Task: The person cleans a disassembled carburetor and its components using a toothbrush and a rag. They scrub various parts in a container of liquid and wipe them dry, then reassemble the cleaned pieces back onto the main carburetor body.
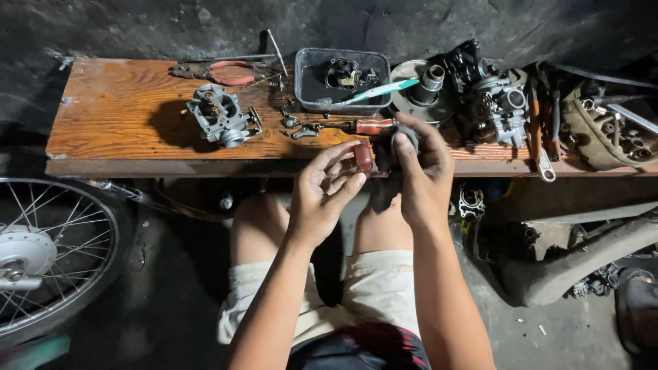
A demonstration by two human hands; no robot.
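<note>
Hands over my lap, just in front of the worktop (123, 120) near edge. My left hand (327, 199) pinches a small reddish-brown part (363, 156) between thumb and fingertips. My right hand (421, 175) is clenched round a dark rag (385, 161), which touches the part and hangs down below the plank edge.

On the worktop: carburetor body (221, 115) left of centre, with bare wood to its left out to the end. Red-handled pliers (223, 72) at the back edge. Black tray (340, 80) at the centre back, toothbrush (380, 90) lying across its right rim. Red-handled screwdriver (356, 127) near the front edge, just above my hands. Right end is crowded with carburetor parts and tools. Spoked wheel (51, 250) on the floor to my left.
</note>
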